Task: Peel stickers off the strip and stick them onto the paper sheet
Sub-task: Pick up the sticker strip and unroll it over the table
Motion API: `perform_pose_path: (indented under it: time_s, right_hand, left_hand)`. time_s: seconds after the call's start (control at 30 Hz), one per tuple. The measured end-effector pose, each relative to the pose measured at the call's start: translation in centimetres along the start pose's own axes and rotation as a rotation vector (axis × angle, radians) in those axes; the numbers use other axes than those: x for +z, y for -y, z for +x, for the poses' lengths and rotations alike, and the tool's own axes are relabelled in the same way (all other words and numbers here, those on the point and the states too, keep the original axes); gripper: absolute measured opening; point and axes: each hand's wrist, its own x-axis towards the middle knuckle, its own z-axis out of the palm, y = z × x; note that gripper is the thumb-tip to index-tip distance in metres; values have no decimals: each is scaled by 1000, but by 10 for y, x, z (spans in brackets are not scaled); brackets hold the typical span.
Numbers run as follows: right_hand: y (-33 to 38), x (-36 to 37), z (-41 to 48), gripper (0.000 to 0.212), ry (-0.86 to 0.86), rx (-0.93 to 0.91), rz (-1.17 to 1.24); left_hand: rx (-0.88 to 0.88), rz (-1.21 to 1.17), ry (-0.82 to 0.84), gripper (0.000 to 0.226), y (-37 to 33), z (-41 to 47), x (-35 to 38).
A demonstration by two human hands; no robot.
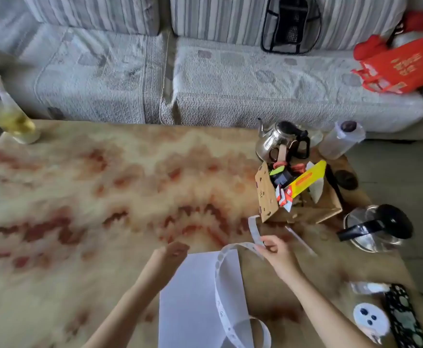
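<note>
Right grip (274,249) pinches the sticker strip (219,277) near its far end. Left grip (176,249) hovers at the paper's far left corner, blurred, so its state is unclear. Strip loops across the paper sheet (192,297), which lies flat at the desk's (79,197) near edge. Beyond, toward the right edge, an open cardboard box (268,197) holds a yellow packet (308,178) and red-white sachets. Steel kettle (278,139) sits behind the box. Jar (17,121) at the far left corner holds yellowish liquid.
</note>
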Motion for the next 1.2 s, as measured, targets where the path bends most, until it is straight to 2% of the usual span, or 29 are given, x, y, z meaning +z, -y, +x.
perform_pose_path:
  time_s: [0.07,0.2,0.33,0.43,0.53,0.73,0.83,0.93,1.1,1.2]
  right_hand:
    - [-14,7,13,20,17,-98,-87]
    - [-38,13,35,4,119,-166,-86]
    - [-25,18,41,8,211,-331,-49]
    - [-2,30,36,5,373,-432,9]
    - [11,42,38,11,388,-521,22]
    - [1,56,53,19,353,-683,-34]
    - [-14,61,59,20,337,-739,-39]
    - [-25,62,51,19,356,-742,58]
    - [-24,46,19,22,403,-756,17]
    - [-23,32,4,23,384,-733,48]
  left_hand:
    - [85,-19,-19,18,5,14,15]
    - [200,-48,-8,20,6,41,40]
    - [371,-113,35,23,-5,59,53]
    - [453,-180,192,30,-17,69,56]
    - [515,-89,281,43,-17,82,55]
    - [627,46,287,19,5,97,53]
    - [674,49,236,21,20,99,54]
    - [656,24,153,18,34,89,53]
    - [648,-113,85,15,45,38,41]
    - [645,-135,-11,18,56,6,34]
